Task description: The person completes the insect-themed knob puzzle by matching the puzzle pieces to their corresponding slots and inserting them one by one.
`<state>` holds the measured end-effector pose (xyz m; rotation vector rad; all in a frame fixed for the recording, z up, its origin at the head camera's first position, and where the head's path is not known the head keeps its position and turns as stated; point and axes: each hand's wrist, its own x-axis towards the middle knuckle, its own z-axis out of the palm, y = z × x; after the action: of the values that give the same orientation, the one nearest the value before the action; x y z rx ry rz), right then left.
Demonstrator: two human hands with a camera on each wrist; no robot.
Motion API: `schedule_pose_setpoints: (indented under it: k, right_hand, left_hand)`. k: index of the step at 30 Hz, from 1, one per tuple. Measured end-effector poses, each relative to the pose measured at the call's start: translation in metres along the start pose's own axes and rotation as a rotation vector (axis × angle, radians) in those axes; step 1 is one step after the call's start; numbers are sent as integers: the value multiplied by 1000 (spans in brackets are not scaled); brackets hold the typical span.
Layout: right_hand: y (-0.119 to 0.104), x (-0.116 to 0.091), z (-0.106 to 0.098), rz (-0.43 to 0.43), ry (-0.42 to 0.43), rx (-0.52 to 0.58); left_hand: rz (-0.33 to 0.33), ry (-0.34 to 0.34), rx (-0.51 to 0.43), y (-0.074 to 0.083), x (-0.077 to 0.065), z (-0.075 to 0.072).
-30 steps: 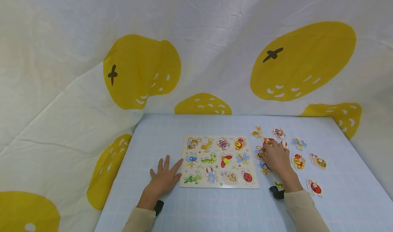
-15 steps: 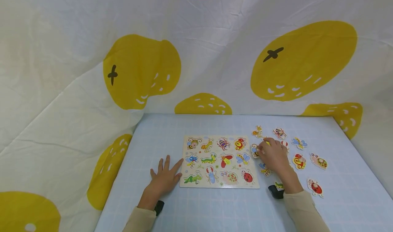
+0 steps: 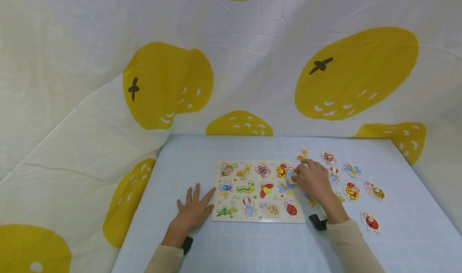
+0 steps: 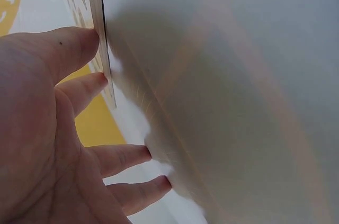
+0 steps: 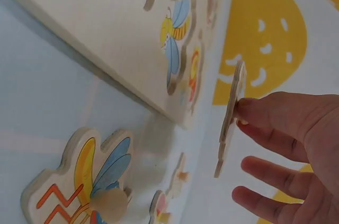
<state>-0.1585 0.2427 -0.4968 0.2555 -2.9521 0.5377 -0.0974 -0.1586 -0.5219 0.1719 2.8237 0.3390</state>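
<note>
A flat wooden puzzle board printed with insects lies on the table. My left hand rests beside its left edge, fingers spread; in the left wrist view its thumb and index finger reach the board's edge. Between thumb and fingertips, my right hand pinches a bee puzzle piece. From the head, that piece overlaps the board's upper right corner. The right wrist view shows the bee piece edge-on, standing steeply above the surface, its face turned away.
Several loose insect pieces lie right of the board, among them a spider, a dragonfly, a stag beetle and a ladybug. A mosquito piece has a wooden knob. A patterned curtain hangs behind the table.
My right hand has moved left from among the loose pieces, carrying the bee puzzle piece to the board's upper right corner. The left hand stays where it was.
</note>
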Motion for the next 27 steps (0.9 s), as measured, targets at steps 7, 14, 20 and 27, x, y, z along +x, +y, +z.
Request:
schedule_pose_setpoints:
  k: [7, 14, 20, 27]
  right_hand:
    - [-13, 11, 1, -57, 14, -25]
    - [-27, 20, 3, -77, -4, -36]
    - [-42, 30, 11, -117, -10, -46]
    - [-61, 41, 16, -192, 10, -46]
  left_hand:
    - [-3, -1, -2, 0, -1, -1]
    - [-6, -8, -12, 0, 0, 1]
    - [-5, 3, -11, -3, 2, 4]
    - [-5, 8, -11, -3, 2, 6]
